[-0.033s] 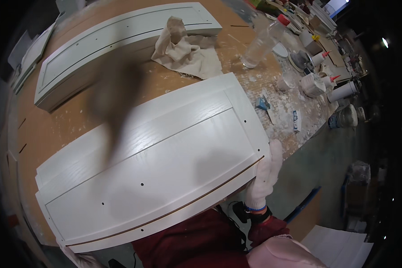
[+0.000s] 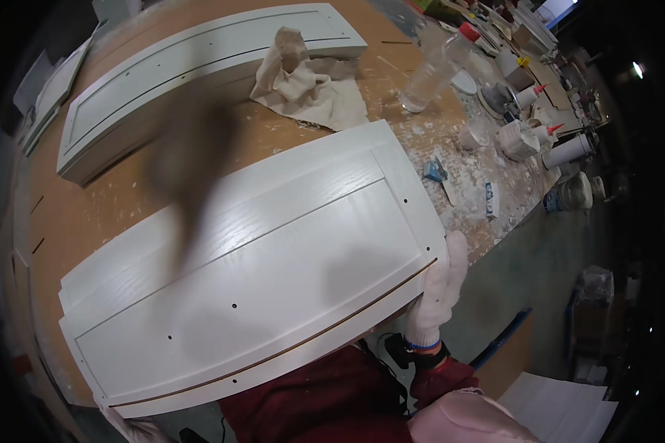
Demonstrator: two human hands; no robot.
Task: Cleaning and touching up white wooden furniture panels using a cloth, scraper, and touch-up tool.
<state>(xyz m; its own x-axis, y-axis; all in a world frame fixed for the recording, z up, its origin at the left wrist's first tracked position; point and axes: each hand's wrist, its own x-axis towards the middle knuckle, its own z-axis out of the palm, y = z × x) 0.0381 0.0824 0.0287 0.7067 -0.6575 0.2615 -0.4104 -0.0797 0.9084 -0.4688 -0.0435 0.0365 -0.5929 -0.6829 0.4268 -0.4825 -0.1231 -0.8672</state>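
Observation:
A large white wooden panel (image 2: 273, 273) with a recessed middle, several small dark holes and a brown groove along its near edge lies tilted before me. My right hand (image 2: 445, 284), in a white knit glove, grips its right end near the corner, fingers pointing up along the edge. At the panel's near left corner is my left hand (image 2: 134, 428), also gloved in white; it holds the corner from below, and most of its fingers are hidden. A dark blurred smudge covers part of the panel's far left area.
Beyond lies a similar white wooden piece (image 2: 199, 55) with a crumpled beige cloth (image 2: 303, 85) against it. On the paint-spattered table (image 2: 462, 236) to the right are a clear bottle with a red cap (image 2: 440, 70), a blue-handled scraper (image 2: 436, 171), and several glue bottles and tubs.

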